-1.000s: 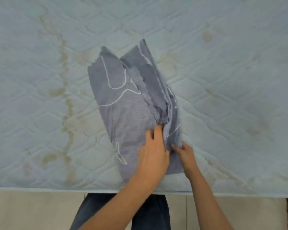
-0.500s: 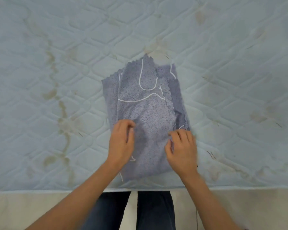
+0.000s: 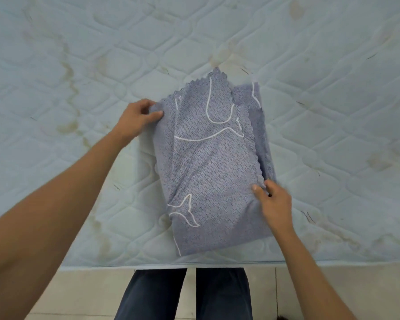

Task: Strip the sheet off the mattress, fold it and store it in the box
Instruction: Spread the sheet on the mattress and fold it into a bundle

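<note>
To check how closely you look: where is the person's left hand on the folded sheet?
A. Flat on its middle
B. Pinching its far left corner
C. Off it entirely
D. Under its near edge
B: the left hand pinches the far left corner of the sheet, fingers closed on the fabric.

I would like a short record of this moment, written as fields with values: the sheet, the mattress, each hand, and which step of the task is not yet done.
sheet: grey-blue, white line pattern, folded into a rough rectangle, lying near the mattress's front edge
mattress: pale quilted surface with yellowish stains, bare of covering
left hand: grips the sheet's far left corner
right hand: pinches the sheet's right edge, near the scalloped border
person: stands at the mattress edge, dark trousers visible
box: not in view
not yet done: storing the sheet
</note>
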